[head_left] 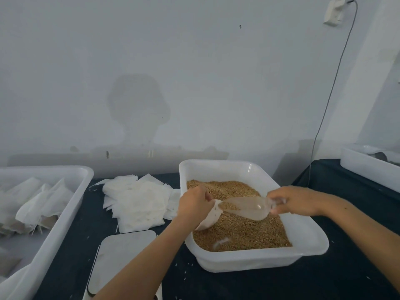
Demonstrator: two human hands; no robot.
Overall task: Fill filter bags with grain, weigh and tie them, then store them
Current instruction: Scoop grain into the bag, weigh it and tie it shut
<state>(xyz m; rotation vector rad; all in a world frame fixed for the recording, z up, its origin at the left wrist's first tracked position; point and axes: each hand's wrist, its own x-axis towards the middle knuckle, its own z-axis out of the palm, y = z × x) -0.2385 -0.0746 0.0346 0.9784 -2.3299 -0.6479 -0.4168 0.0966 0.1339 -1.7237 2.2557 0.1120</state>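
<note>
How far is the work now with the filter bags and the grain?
Done: filled bags lie in the left bin. In hand: the left hand holds a filter bag open over the grain tray while the right hand tips in a scoop. Left: weighing on the scale, tying, storing, then the empty bags.

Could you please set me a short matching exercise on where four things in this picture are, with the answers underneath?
Things:
1. scoop
2. filter bag
3. pile of empty bags
4. scale

Places:
A. flat on the dark table, left of the grain tub
B. in the right hand, tipped over the grain
C. at the near table edge, under the left forearm
D. held open by the left hand at the scoop's mouth

Pairs: 1-B, 2-D, 3-A, 4-C
</note>
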